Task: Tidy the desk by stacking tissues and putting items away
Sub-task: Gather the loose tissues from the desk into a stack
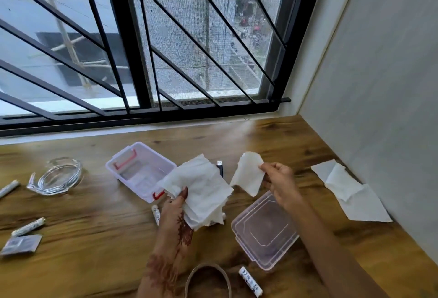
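Observation:
My left hand (pixel 176 205) holds a stack of white tissues (pixel 201 191) above the wooden desk (pixel 94 214), thumb pressed on top. My right hand (pixel 278 179) pinches a single white tissue (pixel 248 173) by its right edge, just right of the stack and apart from it. Two more tissues (pixel 348 191) lie flat and overlapping by the right wall. A clear plastic box (pixel 139 171) with red latches sits open behind the stack. Its clear lid (pixel 263 229) lies below my right hand.
A glass ashtray (pixel 57 176) sits at the left. Small white tubes lie at the far left (pixel 9 187), lower left (pixel 28 226), under the stack (pixel 156 213) and front centre (pixel 250 280). A grey packet (pixel 21 244), a metal ring (pixel 208 281) and a dark box (pixel 220 167) are also there.

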`<state>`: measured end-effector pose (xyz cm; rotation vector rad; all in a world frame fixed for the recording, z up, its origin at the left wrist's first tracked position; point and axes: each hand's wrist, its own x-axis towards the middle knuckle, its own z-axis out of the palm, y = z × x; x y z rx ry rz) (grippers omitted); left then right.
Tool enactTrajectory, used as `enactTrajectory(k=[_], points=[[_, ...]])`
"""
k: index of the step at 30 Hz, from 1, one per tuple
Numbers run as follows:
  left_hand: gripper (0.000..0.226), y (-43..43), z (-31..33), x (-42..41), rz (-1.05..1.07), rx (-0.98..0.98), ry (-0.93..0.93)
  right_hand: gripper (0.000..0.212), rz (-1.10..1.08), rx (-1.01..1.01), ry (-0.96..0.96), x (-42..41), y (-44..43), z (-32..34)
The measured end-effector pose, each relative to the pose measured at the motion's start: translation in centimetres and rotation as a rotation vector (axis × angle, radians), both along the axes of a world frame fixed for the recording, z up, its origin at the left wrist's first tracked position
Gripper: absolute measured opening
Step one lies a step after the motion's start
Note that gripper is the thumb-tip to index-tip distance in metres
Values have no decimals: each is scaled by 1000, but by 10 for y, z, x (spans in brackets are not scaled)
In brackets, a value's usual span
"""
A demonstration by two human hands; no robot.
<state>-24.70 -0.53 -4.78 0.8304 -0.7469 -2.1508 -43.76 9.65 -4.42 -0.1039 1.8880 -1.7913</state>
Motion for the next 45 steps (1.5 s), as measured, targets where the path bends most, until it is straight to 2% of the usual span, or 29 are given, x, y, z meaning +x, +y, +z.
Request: enactTrajectory(k=[2,4,7,12,13,15,17,19,21,23,27,31,37,45], points=[[22,2,1,-1,-39,17,9,18,-18,-73,-23,-2,1,15],[21,6,2,-3,-67,33,5,19,-22,-120,42,0,2,29],[18,13,4,-8,-85,60,-40,19,28,-73,324,12,4,49],[22,28,16,-21,-196,53,-14,6,407,69,833,48,17,52],[23,31,18,-25,-218,54,0,7,491,112,922,53,20,47],[24,35,18,-31,-267,65,37,22,634,166,1032,60,27,36],[26,39,17,-36,-290,82,52,32,708,238,1042,67,33,30],[38,43,18,-44,-346,101,76,38,736,288,1022,68,39,26],[52,48,21,-49,-408,112,97,41,749,318,1026,67,43,23],[54,53,22,-55,-445,91,94,43,751,356,1013,62,49,21],[46,62,16,-72,-405,75,-24,45,734,344,964,46,67,23],[17,76,19,-87,-373,54,15,35,492,307,839,17,97,22],[17,86,21,-102,-380,16,-17,32,147,519,750,-52,167,-20],[14,93,17,-116,-445,27,-51,39,144,684,675,-69,210,-47]])
